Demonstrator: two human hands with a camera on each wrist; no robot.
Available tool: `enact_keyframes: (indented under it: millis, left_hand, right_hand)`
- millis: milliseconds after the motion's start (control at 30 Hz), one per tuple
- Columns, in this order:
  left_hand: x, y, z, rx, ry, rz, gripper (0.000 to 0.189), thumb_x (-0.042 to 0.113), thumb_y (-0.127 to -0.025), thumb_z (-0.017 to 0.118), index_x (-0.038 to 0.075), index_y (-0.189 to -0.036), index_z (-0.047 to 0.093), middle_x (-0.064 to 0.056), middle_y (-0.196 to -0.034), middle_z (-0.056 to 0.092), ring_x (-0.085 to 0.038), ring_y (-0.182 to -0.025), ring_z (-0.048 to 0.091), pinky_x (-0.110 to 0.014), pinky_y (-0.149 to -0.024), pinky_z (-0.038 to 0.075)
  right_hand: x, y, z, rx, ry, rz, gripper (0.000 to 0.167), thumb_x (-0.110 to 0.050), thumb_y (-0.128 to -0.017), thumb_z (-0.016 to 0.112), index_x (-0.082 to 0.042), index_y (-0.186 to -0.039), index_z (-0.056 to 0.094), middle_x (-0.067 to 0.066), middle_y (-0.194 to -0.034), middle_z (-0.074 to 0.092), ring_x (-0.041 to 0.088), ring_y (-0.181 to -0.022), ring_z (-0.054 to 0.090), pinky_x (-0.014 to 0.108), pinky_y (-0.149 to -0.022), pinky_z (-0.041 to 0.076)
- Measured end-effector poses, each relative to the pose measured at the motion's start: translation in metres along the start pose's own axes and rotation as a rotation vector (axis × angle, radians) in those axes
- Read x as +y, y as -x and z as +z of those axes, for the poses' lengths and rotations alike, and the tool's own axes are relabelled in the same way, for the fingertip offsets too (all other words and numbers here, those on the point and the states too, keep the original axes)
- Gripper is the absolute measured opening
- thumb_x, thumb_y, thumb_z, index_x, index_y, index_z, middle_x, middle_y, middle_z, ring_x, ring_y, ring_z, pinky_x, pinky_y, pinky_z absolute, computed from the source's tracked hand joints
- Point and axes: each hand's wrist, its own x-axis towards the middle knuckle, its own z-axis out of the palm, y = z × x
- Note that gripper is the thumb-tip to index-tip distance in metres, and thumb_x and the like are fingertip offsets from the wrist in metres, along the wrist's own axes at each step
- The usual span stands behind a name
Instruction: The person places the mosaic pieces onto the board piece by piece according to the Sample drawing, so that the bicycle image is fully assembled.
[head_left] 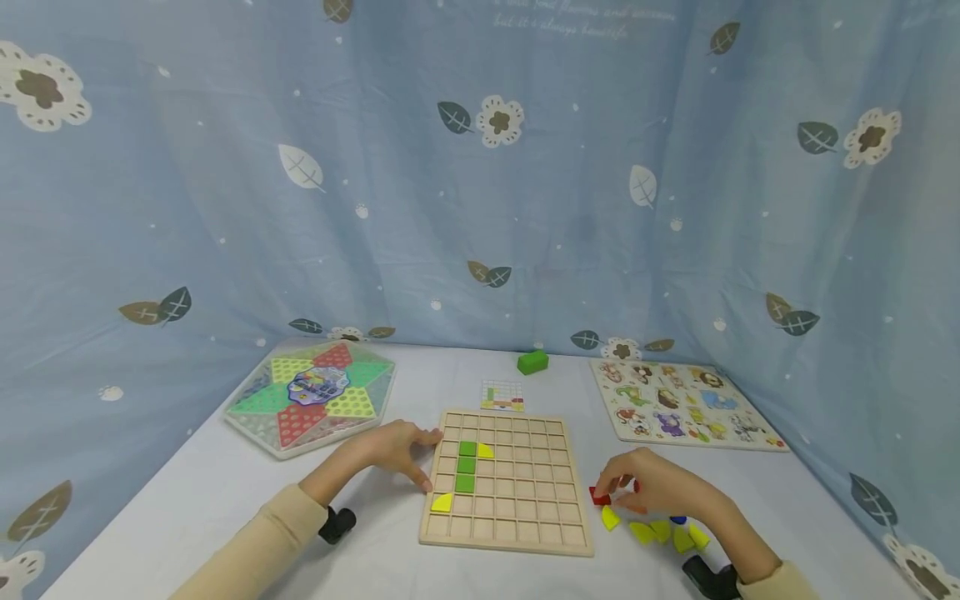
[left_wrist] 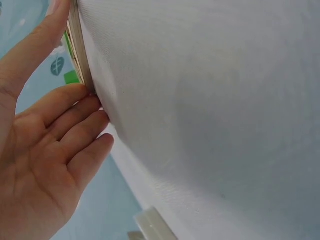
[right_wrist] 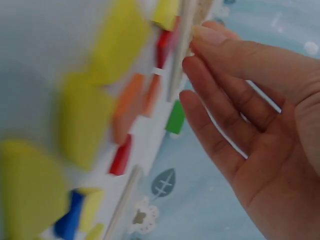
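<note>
Grid board (head_left: 506,509): middle of the table (head_left: 390,567), white surface running along its near edge. Left hand (head_left: 393,447) unclenched, thumb and fingertips against the board's left edge. Right hand (head_left: 660,483) released, fingers loose over a red piece (head_left: 600,498), narrow gap between piece and right edge. Count: three green squares (head_left: 466,465) and two yellow pieces (head_left: 442,502) on board; five loose yellow pieces (head_left: 661,530) visible rightward; beyond, one pattern card (head_left: 502,396), one green block (head_left: 532,362).
</note>
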Motion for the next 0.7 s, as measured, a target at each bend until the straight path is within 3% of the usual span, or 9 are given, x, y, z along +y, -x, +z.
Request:
enact_keyframes:
  millis: [33, 133, 267, 433, 700]
  left_hand:
    - [0.000, 0.000, 0.000, -0.002, -0.003, 0.000, 0.088, 0.044, -0.066, 0.086, 0.009, -0.139, 0.052, -0.007, -0.143, 0.049, -0.031, -0.131, 0.044, -0.045, -0.103, 0.040]
    - [0.001, -0.001, 0.000, -0.001, -0.011, -0.001, 0.089, 0.044, -0.066, 0.086, 0.008, -0.139, 0.052, -0.009, -0.142, 0.049, -0.031, -0.131, 0.045, -0.046, -0.103, 0.040]
    - [0.002, -0.001, 0.000, -0.001, 0.000, -0.001, 0.089, 0.043, -0.066, 0.086, 0.008, -0.140, 0.051, -0.010, -0.143, 0.048, -0.033, -0.131, 0.044, -0.047, -0.104, 0.039]
    - [0.004, 0.000, -0.001, -0.003, 0.017, -0.013, 0.088, 0.041, -0.066, 0.087, 0.008, -0.140, 0.051, -0.009, -0.143, 0.048, -0.033, -0.133, 0.042, -0.046, -0.105, 0.037]
    - [0.005, 0.001, -0.002, -0.006, 0.013, -0.015, 0.088, 0.041, -0.066, 0.087, 0.008, -0.140, 0.051, -0.009, -0.143, 0.048, -0.032, -0.132, 0.042, -0.046, -0.105, 0.038]
  right_hand:
    - [0.001, 0.002, 0.002, -0.008, -0.010, -0.005, 0.024, 0.002, -0.085, 0.068, -0.017, -0.099, 0.074, 0.001, -0.108, 0.070, 0.023, -0.103, 0.064, 0.031, -0.072, 0.055]
    - [0.001, 0.008, 0.006, -0.025, -0.002, -0.007, 0.031, 0.005, -0.083, 0.068, -0.021, -0.099, 0.074, -0.002, -0.111, 0.069, 0.023, -0.106, 0.063, 0.027, -0.070, 0.053]
    - [-0.002, 0.011, 0.009, -0.030, 0.045, -0.031, 0.036, 0.008, -0.080, 0.069, -0.022, -0.100, 0.074, -0.011, -0.100, 0.068, 0.012, -0.085, 0.059, 0.025, -0.068, 0.051]
    - [-0.003, 0.012, 0.015, -0.003, 0.138, -0.080, 0.033, 0.007, -0.078, 0.073, -0.020, -0.096, 0.074, -0.014, -0.097, 0.066, 0.006, -0.081, 0.057, 0.024, -0.068, 0.052]
    - [-0.003, 0.014, 0.019, 0.030, 0.162, 0.010, 0.020, -0.010, -0.080, 0.078, -0.017, -0.097, 0.073, -0.014, -0.097, 0.065, 0.003, -0.079, 0.057, 0.023, -0.070, 0.053]
